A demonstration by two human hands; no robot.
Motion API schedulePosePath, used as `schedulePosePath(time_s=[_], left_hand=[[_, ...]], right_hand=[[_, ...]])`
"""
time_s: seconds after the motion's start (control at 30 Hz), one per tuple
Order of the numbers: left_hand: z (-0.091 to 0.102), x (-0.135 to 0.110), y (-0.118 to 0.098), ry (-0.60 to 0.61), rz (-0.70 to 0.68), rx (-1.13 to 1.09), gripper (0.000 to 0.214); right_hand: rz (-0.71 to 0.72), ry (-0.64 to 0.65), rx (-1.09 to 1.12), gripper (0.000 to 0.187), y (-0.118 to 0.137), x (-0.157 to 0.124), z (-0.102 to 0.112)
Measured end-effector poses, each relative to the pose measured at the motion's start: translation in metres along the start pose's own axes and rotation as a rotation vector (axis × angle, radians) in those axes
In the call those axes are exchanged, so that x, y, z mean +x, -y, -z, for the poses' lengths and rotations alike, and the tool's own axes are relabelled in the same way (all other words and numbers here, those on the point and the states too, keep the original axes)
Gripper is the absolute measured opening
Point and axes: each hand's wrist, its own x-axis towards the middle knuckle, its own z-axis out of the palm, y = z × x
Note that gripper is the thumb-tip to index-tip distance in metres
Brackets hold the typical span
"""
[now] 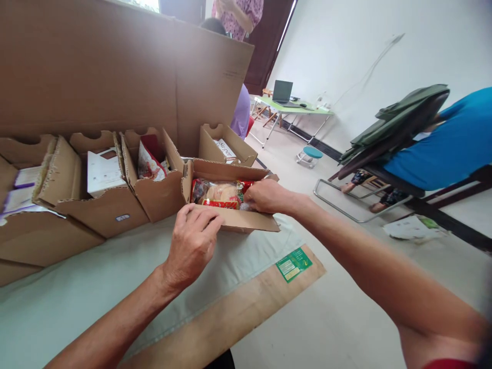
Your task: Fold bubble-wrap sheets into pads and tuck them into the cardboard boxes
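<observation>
A small open cardboard box lies on the table in front of me, with a clear bread packet with red print inside it. My left hand rests on the box's near wall, its fingers curled over the edge. My right hand reaches into the box from the right, fingers closed on the packet's right end.
Several cardboard bins holding packets and white boxes stand in a row to the left, backed by a tall cardboard sheet. The table has a pale cloth and wooden edge. To the right are a chair, a person in blue and a green table with a laptop.
</observation>
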Motion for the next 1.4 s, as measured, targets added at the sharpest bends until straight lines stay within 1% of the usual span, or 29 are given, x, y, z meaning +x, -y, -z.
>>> schedulePosePath(time_s=[0.07, 0.1, 0.13, 0.17, 0.23, 0.3, 0.33, 0.37, 0.4, 0.43, 0.47, 0.5, 0.57, 0.6, 0.67, 0.73, 0.77, 0.83, 0.9, 0.93, 1.0, 1.03, 1.1, 1.13, 1.17, 1.2, 1.27, 1.33, 1.4], left_hand=[[0.0, 0.002, 0.0, 0.008, 0.005, 0.003, 0.028], [0.0, 0.002, -0.001, 0.002, 0.009, 0.014, 0.029], [0.002, 0.002, -0.001, -0.017, 0.017, 0.032, 0.03], [0.004, 0.0, 0.0, -0.052, 0.028, 0.051, 0.034], [0.01, -0.007, 0.002, -0.165, 0.071, 0.068, 0.044], [0.016, -0.019, 0.008, -0.266, 0.181, 0.031, 0.051], [0.018, -0.025, 0.013, -0.284, 0.278, -0.011, 0.05], [0.019, -0.031, 0.018, -0.274, 0.401, -0.066, 0.048], [0.017, -0.036, 0.024, -0.24, 0.535, -0.133, 0.046], [0.013, -0.04, 0.029, -0.192, 0.662, -0.212, 0.047], [0.007, -0.041, 0.034, -0.146, 0.763, -0.298, 0.051], [-0.001, -0.04, 0.039, -0.11, 0.829, -0.387, 0.057], [-0.018, -0.032, 0.045, -0.067, 0.87, -0.553, 0.067], [-0.026, -0.026, 0.046, -0.053, 0.868, -0.623, 0.069], [-0.037, -0.016, 0.044, -0.042, 0.862, -0.721, 0.07], [-0.039, -0.016, 0.035, -0.053, 0.859, -0.766, 0.068], [-0.035, -0.021, 0.028, -0.06, 0.858, -0.766, 0.067], [-0.019, -0.047, 0.011, -0.043, 0.866, -0.736, 0.062], [0.008, -0.086, -0.009, -0.01, 0.921, -0.671, 0.059], [0.024, -0.107, -0.018, -0.01, 0.978, -0.637, 0.058], [0.059, -0.143, -0.032, -0.05, 1.084, -0.562, 0.055], [0.077, -0.156, -0.036, -0.085, 1.13, -0.52, 0.053], [0.105, -0.167, -0.037, -0.151, 1.189, -0.435, 0.052], [0.113, -0.166, -0.036, -0.179, 1.197, -0.4, 0.053], [0.117, -0.161, -0.035, -0.202, 1.19, -0.379, 0.054], [0.117, -0.155, -0.035, -0.213, 1.169, -0.375, 0.056], [0.107, -0.142, -0.038, -0.206, 1.107, -0.414, 0.056], [0.092, -0.134, -0.043, -0.162, 1.06, -0.478, 0.056], [0.083, -0.132, -0.044, -0.12, 1.041, -0.528, 0.054]], right_hand=[[0.013, 0.055, -0.023, 0.015, 0.001, 0.003, 0.0], [0.037, 0.052, -0.012, 0.016, -0.002, 0.0, 0.002], [0.067, 0.02, 0.013, 0.019, -0.006, -0.006, 0.006], [0.088, -0.046, 0.053, 0.023, -0.012, -0.014, 0.01], [0.068, -0.278, 0.177, 0.028, -0.025, -0.04, 0.014], [-0.051, -0.581, 0.331, 0.024, -0.036, -0.072, 0.007], [-0.131, -0.713, 0.411, 0.021, -0.04, -0.087, -0.002], [-0.206, -0.81, 0.496, 0.018, -0.043, -0.101, -0.014], [-0.266, -0.857, 0.586, 0.017, -0.044, -0.111, -0.029], [-0.304, -0.851, 0.684, 0.021, -0.044, -0.117, -0.045], [-0.318, -0.808, 0.785, 0.031, -0.042, -0.118, -0.062], [-0.313, -0.745, 0.886, 0.044, -0.039, -0.114, -0.077], [-0.264, -0.628, 1.082, 0.064, -0.027, -0.096, -0.101], [-0.235, -0.596, 1.166, 0.069, -0.018, -0.084, -0.108], [-0.221, -0.615, 1.281, 0.069, 0.001, -0.064, -0.115], [-0.266, -0.697, 1.294, 0.063, 0.022, -0.058, -0.116], [-0.3, -0.735, 1.266, 0.057, 0.032, -0.062, -0.117], [-0.369, -0.775, 1.187, 0.043, 0.055, -0.081, -0.121], [-0.403, -0.785, 1.138, 0.036, 0.081, -0.106, -0.128], [-0.396, -0.789, 1.137, 0.035, 0.095, -0.116, -0.13], [-0.315, -0.784, 1.167, 0.034, 0.124, -0.125, -0.129], [-0.247, -0.774, 1.185, 0.034, 0.138, -0.124, -0.126], [-0.109, -0.75, 1.223, 0.033, 0.16, -0.114, -0.116], [-0.065, -0.742, 1.241, 0.032, 0.167, -0.107, -0.111], [-0.052, -0.737, 1.256, 0.031, 0.171, -0.102, -0.107], [-0.073, -0.733, 1.264, 0.03, 0.172, -0.1, -0.104], [-0.194, -0.747, 1.245, 0.029, 0.167, -0.104, -0.107], [-0.305, -0.806, 1.19, 0.031, 0.161, -0.12, -0.117], [-0.311, -0.875, 1.138, 0.033, 0.161, -0.138, -0.132]])
